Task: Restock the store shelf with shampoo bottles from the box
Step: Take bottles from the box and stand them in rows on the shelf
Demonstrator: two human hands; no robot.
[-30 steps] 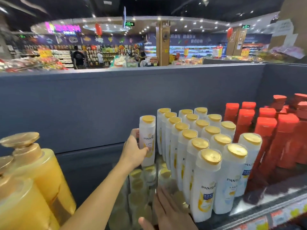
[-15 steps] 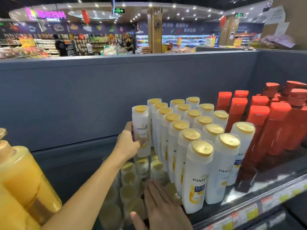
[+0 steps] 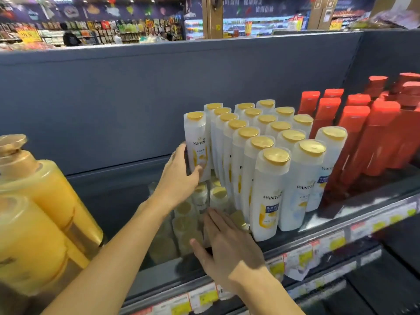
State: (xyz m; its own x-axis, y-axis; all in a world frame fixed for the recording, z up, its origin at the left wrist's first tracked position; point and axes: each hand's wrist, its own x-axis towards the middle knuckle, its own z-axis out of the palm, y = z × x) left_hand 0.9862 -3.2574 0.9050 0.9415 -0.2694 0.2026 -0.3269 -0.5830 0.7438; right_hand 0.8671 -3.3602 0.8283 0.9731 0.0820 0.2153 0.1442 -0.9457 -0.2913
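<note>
A grey back panel (image 3: pixel 136 98) rises behind the glossy shelf (image 3: pixel 341 214), whose near edge carries a strip of price labels (image 3: pixel 300 258). At the near left stand big yellow pump bottles (image 3: pixel 41 212). On the right, red bottles (image 3: pixel 363 137) fill the shelf. Between them, rows of white shampoo bottles with gold caps (image 3: pixel 270 185) stand upright, running from near to far. At the far left corner of that block, the left hand (image 3: pixel 179 176) grips one white shampoo bottle (image 3: pixel 197 142), its fingers wrapped behind and its thumb across the label; the bottle is upright, just beside the leftmost row. The right hand (image 3: pixel 227 244) reaches over the near shelf edge, its fingers straight and together, their tips by the nearest bottle's base.
</note>
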